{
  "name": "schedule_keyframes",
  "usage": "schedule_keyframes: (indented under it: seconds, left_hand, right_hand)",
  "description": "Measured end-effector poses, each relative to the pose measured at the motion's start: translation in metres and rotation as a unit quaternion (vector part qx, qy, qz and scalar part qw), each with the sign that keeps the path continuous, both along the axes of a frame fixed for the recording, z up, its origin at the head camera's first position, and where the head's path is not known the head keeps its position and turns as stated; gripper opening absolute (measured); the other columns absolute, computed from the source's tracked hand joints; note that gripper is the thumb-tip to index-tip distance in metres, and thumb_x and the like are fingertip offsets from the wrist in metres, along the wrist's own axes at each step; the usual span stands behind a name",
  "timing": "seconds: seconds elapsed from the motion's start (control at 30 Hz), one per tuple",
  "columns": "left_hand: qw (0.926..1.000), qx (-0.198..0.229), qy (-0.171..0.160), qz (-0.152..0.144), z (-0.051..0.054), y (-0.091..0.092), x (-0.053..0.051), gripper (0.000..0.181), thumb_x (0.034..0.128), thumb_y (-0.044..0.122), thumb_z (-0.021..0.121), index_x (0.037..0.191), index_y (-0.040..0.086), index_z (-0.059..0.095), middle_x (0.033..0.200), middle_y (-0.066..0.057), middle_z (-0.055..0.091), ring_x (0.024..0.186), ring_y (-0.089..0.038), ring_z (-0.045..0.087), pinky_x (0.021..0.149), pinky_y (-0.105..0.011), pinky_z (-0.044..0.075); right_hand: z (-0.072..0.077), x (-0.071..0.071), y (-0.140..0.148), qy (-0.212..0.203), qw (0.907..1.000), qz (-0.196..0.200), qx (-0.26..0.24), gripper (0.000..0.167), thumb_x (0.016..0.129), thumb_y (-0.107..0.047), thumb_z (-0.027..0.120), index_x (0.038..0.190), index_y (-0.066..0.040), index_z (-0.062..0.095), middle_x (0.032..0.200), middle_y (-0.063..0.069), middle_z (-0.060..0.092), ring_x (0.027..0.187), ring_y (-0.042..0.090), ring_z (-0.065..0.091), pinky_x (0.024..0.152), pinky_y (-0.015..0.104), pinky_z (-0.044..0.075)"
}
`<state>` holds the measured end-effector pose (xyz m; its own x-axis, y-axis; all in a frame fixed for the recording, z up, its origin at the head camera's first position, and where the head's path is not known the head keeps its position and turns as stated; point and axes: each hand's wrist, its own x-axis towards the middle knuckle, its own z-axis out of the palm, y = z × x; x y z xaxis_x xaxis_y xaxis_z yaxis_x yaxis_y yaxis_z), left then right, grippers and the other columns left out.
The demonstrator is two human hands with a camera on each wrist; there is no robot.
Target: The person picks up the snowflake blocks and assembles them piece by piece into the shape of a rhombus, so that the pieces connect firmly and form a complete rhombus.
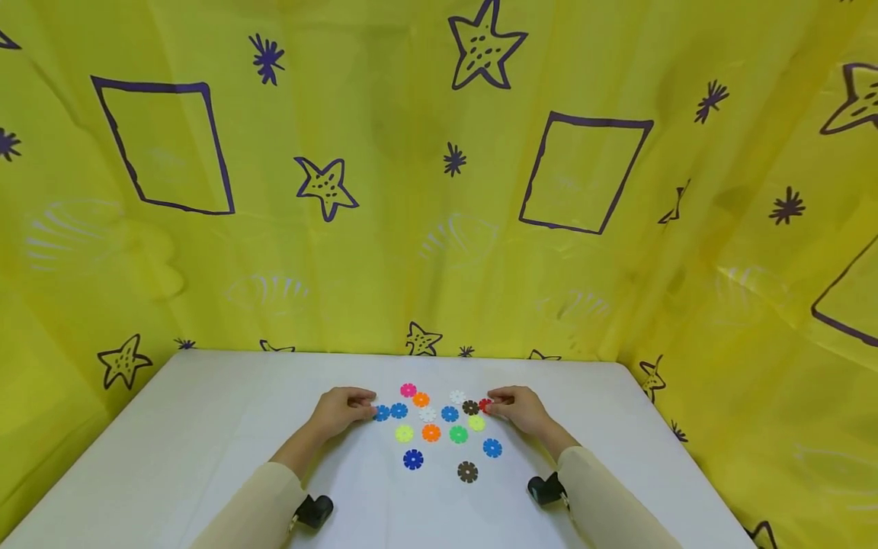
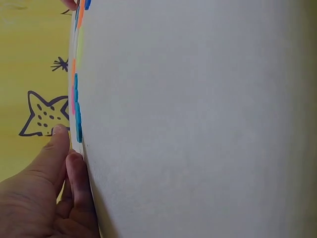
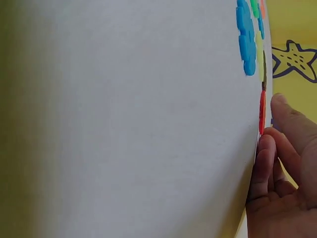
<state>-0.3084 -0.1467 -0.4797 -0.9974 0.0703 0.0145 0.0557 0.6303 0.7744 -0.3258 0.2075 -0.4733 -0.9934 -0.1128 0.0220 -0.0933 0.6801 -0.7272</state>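
Several flat notched discs lie on the white table. My left hand (image 1: 339, 412) is at the left end of the group, its fingertips at the edge of a light blue disc (image 1: 381, 413); in the left wrist view the thumb and fingers of the hand (image 2: 44, 188) stand apart beside that disc (image 2: 79, 124). On the right, my right hand (image 1: 523, 410) has its fingertips at a red disc (image 1: 484, 406), partly covered in the head view. The right wrist view shows the red disc (image 3: 262, 111) flat, a fingertip of the hand (image 3: 287, 168) touching its near end, the thumb raised.
Between the hands lie more discs, among them pink (image 1: 408, 390), green (image 1: 458, 435) and dark blue (image 1: 413, 460). A brown disc (image 1: 468, 472) is nearest the front. Behind the table (image 1: 226, 442) hangs a yellow patterned cloth (image 1: 384, 252), which also runs along both sides.
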Motion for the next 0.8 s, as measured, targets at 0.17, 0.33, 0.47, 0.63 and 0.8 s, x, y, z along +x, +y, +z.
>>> schedule_keyframes:
  seconds: [0.17, 0.33, 0.47, 0.63, 0.8]
  left_hand:
    - [1.0, -0.007, 0.001, 0.004, -0.002, 0.003, 0.0, 0.03, 0.0829, 0.017, 0.079, 0.111, 0.007, 0.074, 0.087, 0.001, 0.066, 0.08, -0.014, 0.055, 0.072, -0.023, 0.05]
    - [0.9997, -0.016, -0.007, 0.018, 0.0, 0.007, 0.002, 0.029, 0.082, 0.018, 0.08, 0.109, 0.009, 0.075, 0.085, 0.001, 0.064, 0.08, -0.015, 0.054, 0.072, -0.023, 0.05]
    - [0.9994, -0.022, -0.012, 0.024, 0.004, 0.01, 0.005, 0.028, 0.0809, 0.019, 0.081, 0.107, 0.01, 0.076, 0.085, 0.001, 0.063, 0.081, -0.016, 0.053, 0.073, -0.025, 0.05]
    - [0.9993, -0.03, -0.012, 0.02, 0.003, 0.011, 0.003, 0.024, 0.0808, 0.018, 0.082, 0.103, 0.011, 0.077, 0.085, 0.0, 0.062, 0.082, -0.017, 0.052, 0.073, -0.025, 0.049]
    - [0.9993, -0.03, -0.017, 0.016, 0.002, 0.011, 0.001, 0.022, 0.0804, 0.017, 0.082, 0.101, 0.012, 0.077, 0.084, 0.0, 0.062, 0.082, -0.017, 0.052, 0.072, -0.025, 0.048]
  right_hand:
    - [0.0, 0.001, -0.002, -0.003, 0.9999, -0.011, -0.008, 0.03, 0.083, -0.012, 0.078, 0.112, -0.005, 0.073, 0.095, 0.002, 0.069, 0.083, 0.015, 0.056, 0.074, 0.025, 0.048]
    - [-0.001, -0.001, -0.003, -0.011, 0.9998, -0.012, -0.007, 0.028, 0.083, -0.01, 0.078, 0.11, -0.006, 0.074, 0.093, 0.003, 0.067, 0.082, 0.016, 0.054, 0.071, 0.024, 0.047]
    - [-0.001, -0.001, -0.003, -0.014, 0.9998, -0.011, -0.006, 0.027, 0.083, -0.01, 0.079, 0.109, -0.006, 0.074, 0.092, 0.003, 0.066, 0.082, 0.017, 0.054, 0.072, 0.025, 0.047]
    - [-0.001, -0.003, -0.002, -0.019, 0.9998, -0.008, -0.004, 0.025, 0.083, -0.01, 0.078, 0.107, -0.006, 0.074, 0.093, 0.003, 0.065, 0.083, 0.018, 0.053, 0.072, 0.025, 0.048]
    - [-0.001, -0.005, -0.001, -0.03, 0.9995, -0.005, -0.007, 0.023, 0.083, -0.009, 0.079, 0.105, -0.006, 0.073, 0.089, 0.004, 0.063, 0.082, 0.019, 0.052, 0.071, 0.024, 0.047]
